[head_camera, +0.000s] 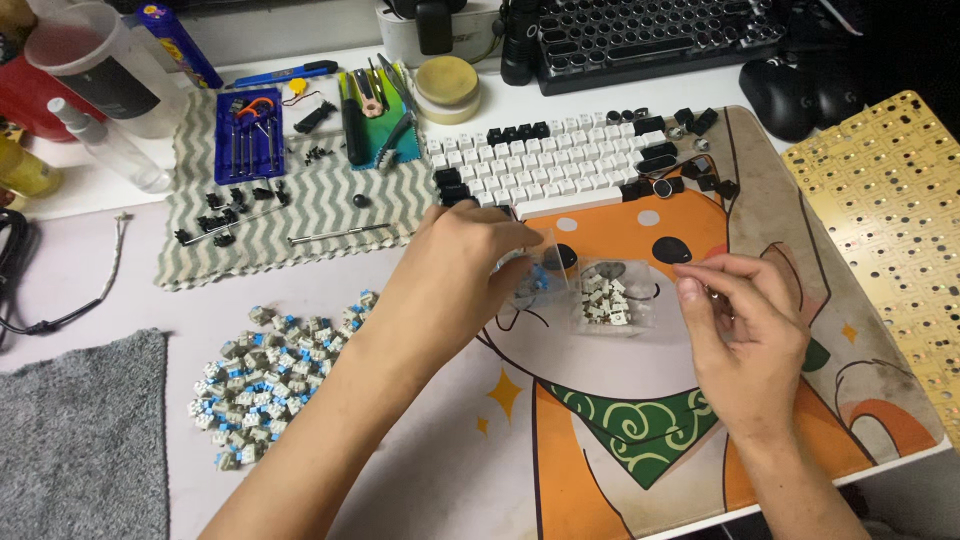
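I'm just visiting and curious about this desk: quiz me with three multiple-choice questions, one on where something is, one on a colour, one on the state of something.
1. Where does the heap of loose switches lie?
A. left of the left hand
B. on the yellow plate
C. atop the white keyboard

2. What colour is the screwdriver case?
A. red
B. blue
C. white

3. What state is the clear bag in?
A. empty
B. holding small switches
C. folded flat

Answers:
1 A, the heap sits on the mat beyond that forearm.
2 B, its tray is plainly blue.
3 B, pale switches show through it, with the right hand pinching its edge.
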